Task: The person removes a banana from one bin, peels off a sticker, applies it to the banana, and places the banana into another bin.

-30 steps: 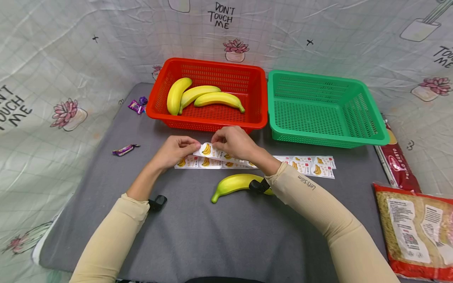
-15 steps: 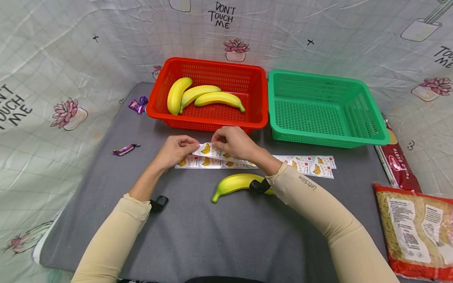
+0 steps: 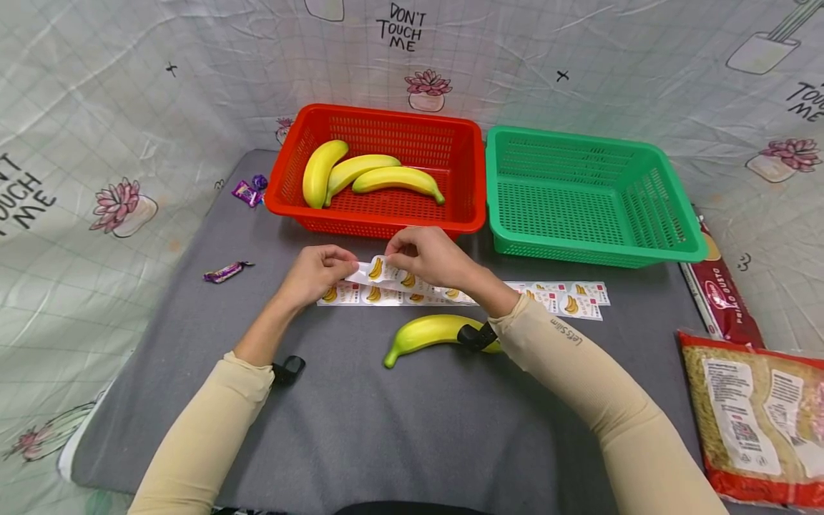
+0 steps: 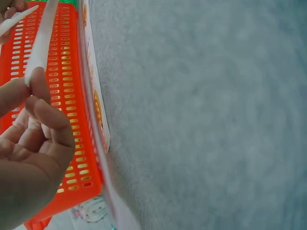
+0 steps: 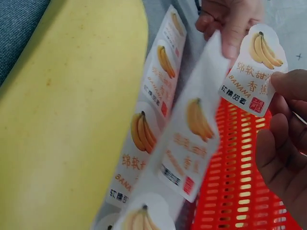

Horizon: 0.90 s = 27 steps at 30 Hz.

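Note:
My left hand pinches the end of a white strip of banana stickers, lifted above the table. Between thumb and fingers of my right hand is a single banana sticker, printed with bananas and lettering. In the right wrist view this sticker stands off the strip's bare end; whether an edge still touches cannot be told. More sticker strips lie flat beneath both hands. A yellow banana with a greenish tip lies in front of the strips, its right end hidden by the right forearm and wrist camera.
Behind the hands stands a red basket with several bananas. A green basket adjoins it on the right. Wrapped candies lie at left. A red packet and a bag of grain-like food lie at right.
The sticker in my right hand has lifted from the strip, and bare backing now shows beside the left fingers. My right hand has shifted slightly; the left stays almost in place.

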{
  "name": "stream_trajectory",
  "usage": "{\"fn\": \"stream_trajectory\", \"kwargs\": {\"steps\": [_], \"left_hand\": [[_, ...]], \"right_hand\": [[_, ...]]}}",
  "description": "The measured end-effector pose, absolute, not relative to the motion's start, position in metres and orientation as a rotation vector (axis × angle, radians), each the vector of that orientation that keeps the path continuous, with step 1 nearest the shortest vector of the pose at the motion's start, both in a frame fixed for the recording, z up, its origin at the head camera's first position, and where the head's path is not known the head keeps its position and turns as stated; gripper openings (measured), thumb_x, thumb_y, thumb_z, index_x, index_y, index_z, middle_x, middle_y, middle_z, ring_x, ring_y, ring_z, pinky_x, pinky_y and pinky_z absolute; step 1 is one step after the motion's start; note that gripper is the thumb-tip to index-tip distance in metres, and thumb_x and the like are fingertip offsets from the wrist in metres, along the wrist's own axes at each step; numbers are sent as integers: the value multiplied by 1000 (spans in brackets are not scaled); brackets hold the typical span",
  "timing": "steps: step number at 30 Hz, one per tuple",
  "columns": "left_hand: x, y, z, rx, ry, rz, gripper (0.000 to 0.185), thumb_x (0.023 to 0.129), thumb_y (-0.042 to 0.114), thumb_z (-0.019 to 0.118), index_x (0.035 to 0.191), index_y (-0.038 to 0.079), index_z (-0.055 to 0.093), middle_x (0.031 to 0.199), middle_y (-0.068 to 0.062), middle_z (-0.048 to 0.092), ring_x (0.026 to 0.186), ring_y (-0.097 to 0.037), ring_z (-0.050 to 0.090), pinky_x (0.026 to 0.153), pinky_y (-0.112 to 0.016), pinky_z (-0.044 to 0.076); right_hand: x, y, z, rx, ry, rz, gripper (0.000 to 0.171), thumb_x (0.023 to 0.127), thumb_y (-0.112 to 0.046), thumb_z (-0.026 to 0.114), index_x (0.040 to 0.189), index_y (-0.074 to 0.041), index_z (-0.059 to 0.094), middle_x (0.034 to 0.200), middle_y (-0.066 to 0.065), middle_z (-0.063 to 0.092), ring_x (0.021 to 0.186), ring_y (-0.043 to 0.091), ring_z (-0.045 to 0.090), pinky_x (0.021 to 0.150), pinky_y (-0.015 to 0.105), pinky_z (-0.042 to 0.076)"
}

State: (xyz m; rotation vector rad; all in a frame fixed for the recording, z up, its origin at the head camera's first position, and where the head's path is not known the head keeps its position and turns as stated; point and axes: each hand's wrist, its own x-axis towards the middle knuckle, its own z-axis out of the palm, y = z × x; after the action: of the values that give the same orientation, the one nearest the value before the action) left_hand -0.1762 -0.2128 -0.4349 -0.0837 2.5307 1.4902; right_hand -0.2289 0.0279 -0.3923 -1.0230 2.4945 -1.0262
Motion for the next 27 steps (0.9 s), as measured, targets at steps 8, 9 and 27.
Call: {"fn": "stream_trajectory", "kwargs": {"steps": [8, 9, 27], "left_hand": [[-176, -219, -436, -59, 2709, 1163, 22, 96, 21, 70, 108, 2, 70, 92, -12, 70, 78, -19, 59, 68, -27, 44], [-176, -220, -436, -52, 2720, 1121, 22, 96, 21, 70, 108, 2, 70, 92, -12, 69, 78, -19, 59, 68, -27, 44], [-176, -223, -436, -40, 2768, 794, 27, 95, 27, 69, 114, 8, 68, 92, -8, 64, 82, -23, 57, 71, -33, 38]], "right_hand": [[-226, 53, -386, -986, 2481, -1104, 8, 98, -20, 69, 97, -14, 73, 88, 1, 66, 77, 16, 54, 69, 28, 44], [-226, 57, -386, -977, 2483, -1111, 8, 98, -20, 69, 97, -13, 73, 87, 1, 66, 76, 16, 53, 68, 28, 44], [-224, 81, -394, -893, 2477, -1169, 10, 98, -21, 70, 94, -13, 74, 83, 1, 66, 69, 16, 51, 62, 26, 41]]}}
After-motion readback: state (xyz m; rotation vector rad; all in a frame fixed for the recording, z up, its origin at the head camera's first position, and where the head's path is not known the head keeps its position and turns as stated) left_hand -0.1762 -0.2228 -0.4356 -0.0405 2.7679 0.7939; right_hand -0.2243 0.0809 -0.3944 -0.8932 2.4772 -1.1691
